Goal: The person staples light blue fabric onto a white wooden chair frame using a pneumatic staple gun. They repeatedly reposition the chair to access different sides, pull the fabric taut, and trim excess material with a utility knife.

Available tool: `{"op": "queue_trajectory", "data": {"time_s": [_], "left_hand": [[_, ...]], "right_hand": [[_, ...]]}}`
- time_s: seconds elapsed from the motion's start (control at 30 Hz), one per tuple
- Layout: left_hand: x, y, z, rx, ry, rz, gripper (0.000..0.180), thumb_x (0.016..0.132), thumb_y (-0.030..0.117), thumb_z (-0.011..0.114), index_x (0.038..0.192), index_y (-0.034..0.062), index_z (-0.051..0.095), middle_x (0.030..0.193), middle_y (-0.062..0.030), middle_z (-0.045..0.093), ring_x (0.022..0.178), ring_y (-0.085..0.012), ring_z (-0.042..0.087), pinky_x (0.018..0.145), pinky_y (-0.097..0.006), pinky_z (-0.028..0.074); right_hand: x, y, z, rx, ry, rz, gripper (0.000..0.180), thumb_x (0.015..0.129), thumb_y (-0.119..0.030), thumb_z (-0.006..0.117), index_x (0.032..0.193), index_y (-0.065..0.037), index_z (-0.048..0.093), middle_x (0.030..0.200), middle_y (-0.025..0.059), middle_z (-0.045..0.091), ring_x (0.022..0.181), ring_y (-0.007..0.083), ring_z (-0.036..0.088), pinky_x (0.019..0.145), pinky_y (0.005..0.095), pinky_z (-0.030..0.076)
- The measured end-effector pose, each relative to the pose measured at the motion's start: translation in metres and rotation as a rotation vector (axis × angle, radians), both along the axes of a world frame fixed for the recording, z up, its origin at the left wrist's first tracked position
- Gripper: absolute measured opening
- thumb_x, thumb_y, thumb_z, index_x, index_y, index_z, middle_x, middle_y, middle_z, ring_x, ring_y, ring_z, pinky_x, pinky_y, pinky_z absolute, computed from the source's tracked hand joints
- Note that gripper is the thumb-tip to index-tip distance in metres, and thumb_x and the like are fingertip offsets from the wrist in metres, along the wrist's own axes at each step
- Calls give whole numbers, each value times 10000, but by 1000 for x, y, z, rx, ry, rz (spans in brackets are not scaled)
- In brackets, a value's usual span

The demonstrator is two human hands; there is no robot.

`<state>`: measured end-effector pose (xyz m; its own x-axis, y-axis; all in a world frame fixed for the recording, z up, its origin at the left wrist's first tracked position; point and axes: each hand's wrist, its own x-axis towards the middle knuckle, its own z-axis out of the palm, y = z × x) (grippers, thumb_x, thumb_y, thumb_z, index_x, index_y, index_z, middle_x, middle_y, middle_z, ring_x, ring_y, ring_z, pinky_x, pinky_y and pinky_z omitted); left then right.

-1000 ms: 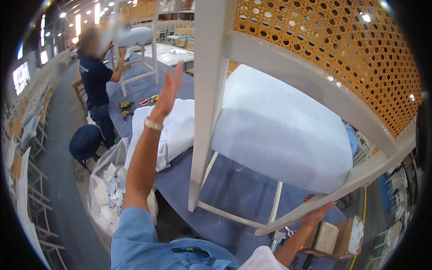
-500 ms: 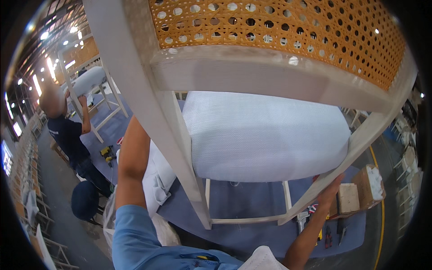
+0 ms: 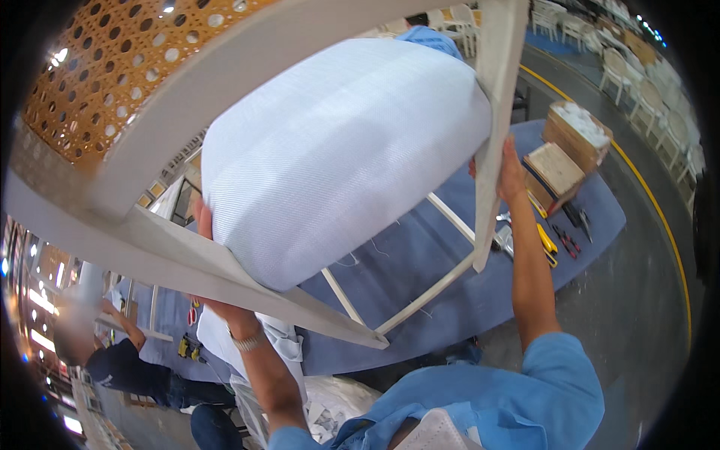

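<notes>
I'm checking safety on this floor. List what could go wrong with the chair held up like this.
1. The chair is raised over the table, gripped only at its frame by the left hand and right hand; a slip could drop it.
2. Tools and boxes lie under the swinging legs and could get knocked off.
3. A co-worker works close by on the left and could be struck.

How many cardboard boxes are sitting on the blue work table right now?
2. One open cardboard box with white contents is at the table's far right end; a second, flatter box sits just in front of it, beside the right hand. The lifted chair may hide others.
</notes>
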<state>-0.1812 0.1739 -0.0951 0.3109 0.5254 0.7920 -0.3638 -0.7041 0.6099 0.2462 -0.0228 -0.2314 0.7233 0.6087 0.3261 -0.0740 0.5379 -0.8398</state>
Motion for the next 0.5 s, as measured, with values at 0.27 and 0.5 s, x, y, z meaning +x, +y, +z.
{"op": "queue_trajectory", "data": {"time_s": [0.27, 0.5], "left_hand": [[3, -63, -78, 96, -51, 485, 713, 1055, 344, 520, 1559, -50, 205, 1539, -196, 361, 1404, -288, 390, 1187, -436, 276], [11, 3, -59, 114, 9, 591, 636, 1003, 321, 672, 1409, -77, 387, 1225, -174, 534, 1082, -226, 527, 960, -360, 448]], "right_hand": [[-9, -9, 12, -64, -123, -54, 940, 924, -825, 380, 1163, 58, 595, 856, 168, 673, 759, 235, 693, 687, 346, 568], [-34, 11, 12, -179, -142, -183, 877, 965, -794, 307, 1166, 11, 592, 880, 160, 681, 767, 225, 683, 713, 349, 547]]}}
